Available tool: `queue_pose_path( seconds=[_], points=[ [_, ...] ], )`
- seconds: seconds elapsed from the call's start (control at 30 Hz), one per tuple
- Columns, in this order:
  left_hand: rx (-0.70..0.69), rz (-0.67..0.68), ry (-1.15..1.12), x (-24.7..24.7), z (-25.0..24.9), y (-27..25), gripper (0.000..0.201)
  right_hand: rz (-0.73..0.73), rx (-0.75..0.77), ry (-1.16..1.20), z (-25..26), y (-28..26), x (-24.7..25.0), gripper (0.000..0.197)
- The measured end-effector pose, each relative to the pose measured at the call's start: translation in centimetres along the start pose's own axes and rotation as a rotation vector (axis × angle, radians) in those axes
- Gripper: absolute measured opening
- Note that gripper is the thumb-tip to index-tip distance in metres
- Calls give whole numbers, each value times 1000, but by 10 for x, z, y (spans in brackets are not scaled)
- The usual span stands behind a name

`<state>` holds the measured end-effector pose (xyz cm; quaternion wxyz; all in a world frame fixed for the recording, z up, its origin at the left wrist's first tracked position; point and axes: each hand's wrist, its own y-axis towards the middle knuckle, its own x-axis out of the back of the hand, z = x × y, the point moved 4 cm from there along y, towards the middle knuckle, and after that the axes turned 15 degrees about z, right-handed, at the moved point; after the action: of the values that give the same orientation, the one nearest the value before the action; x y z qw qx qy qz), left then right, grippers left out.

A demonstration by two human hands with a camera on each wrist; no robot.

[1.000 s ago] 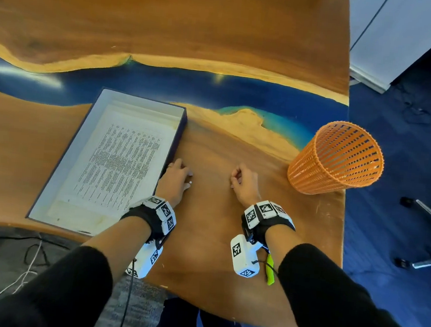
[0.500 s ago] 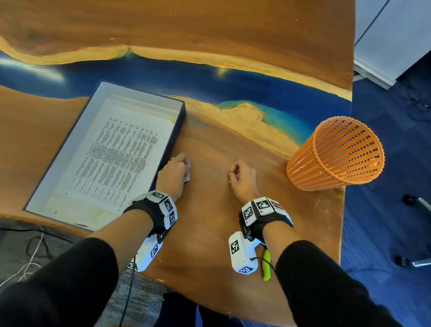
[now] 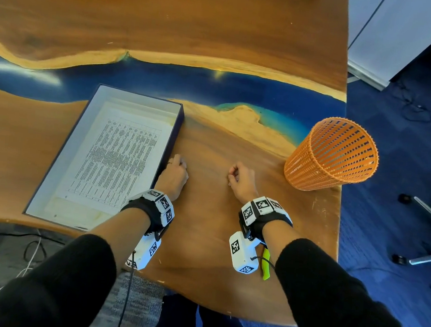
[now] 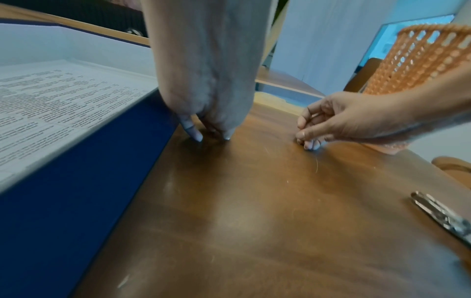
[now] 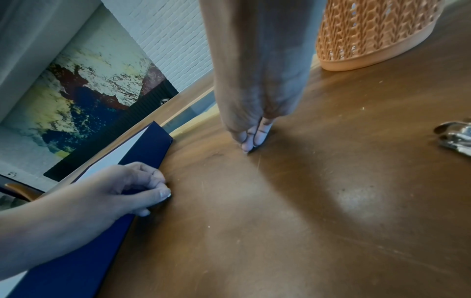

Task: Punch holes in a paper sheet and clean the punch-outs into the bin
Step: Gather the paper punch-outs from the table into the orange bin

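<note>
A printed paper sheet (image 3: 115, 159) lies in a shallow blue box (image 3: 171, 143) on the wooden table (image 3: 204, 214). My left hand (image 3: 174, 172) sits against the box's right wall, fingers curled, with its fingertips (image 4: 197, 137) on the wood. My right hand (image 3: 239, 177) is a little to the right, its bunched fingertips (image 4: 309, 144) touching the table. No punch-out shows between either hand's fingers. A metal hole punch (image 4: 443, 217) lies near my right wrist. The orange mesh bin (image 3: 332, 155) stands at the table's right edge.
The table's right edge (image 3: 339, 200) runs just past the bin, and its curved front edge is close to my forearms. A blue resin band (image 3: 164, 80) crosses the table behind the box. Cables lie on the floor at lower left.
Both hands have stayed in nearly the same spots. A small whitish bit seen at my left fingertips earlier no longer shows, and those fingers have curled in more.
</note>
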<state>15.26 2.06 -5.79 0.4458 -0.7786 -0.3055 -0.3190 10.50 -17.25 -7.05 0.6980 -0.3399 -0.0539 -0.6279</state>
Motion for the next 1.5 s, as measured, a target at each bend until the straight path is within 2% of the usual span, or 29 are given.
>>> queue_pose_path(
  seconds=[0.23,0.33,0.37,0.47,0.6,0.67,0.8,0.87,0.97,1.03,1.27,1.43,1.5],
  points=[
    [-83,-55,-73,28,-15,-5,23,3,-42,12,2,-2,10,18],
    [-161,-72,-113,54,-43,-3,10,-53,-12,-6,18,-6,29,17],
    [-187,-76,-117,64,-55,-1,7,-75,4,-16,28,-9,39,17],
    [-314,-107,-131,96,-100,6,19,-164,74,-28,61,-19,75,20],
    [-510,-209,-119,133,-173,9,12,-314,156,-23,95,-47,134,17],
    [-597,-217,-124,141,-213,9,12,-409,186,-31,102,-68,169,16],
    [-721,-96,-83,132,-283,4,10,-539,111,-101,77,-110,232,19],
    [-780,-34,-66,119,-308,-3,20,-559,40,-148,55,-129,251,16],
    [-772,-38,-8,101,-325,-10,35,-512,-27,-141,31,-148,261,11],
    [-756,-55,32,94,-331,-12,35,-518,-29,-113,24,-156,263,9],
    [-747,-73,70,92,-334,-10,23,-608,1,-86,20,-164,265,35],
    [-717,-117,114,92,-328,-7,23,-600,-17,-58,20,-156,264,12],
    [-717,-111,103,93,-326,-6,22,-594,-28,-54,20,-153,262,12]
  ],
)
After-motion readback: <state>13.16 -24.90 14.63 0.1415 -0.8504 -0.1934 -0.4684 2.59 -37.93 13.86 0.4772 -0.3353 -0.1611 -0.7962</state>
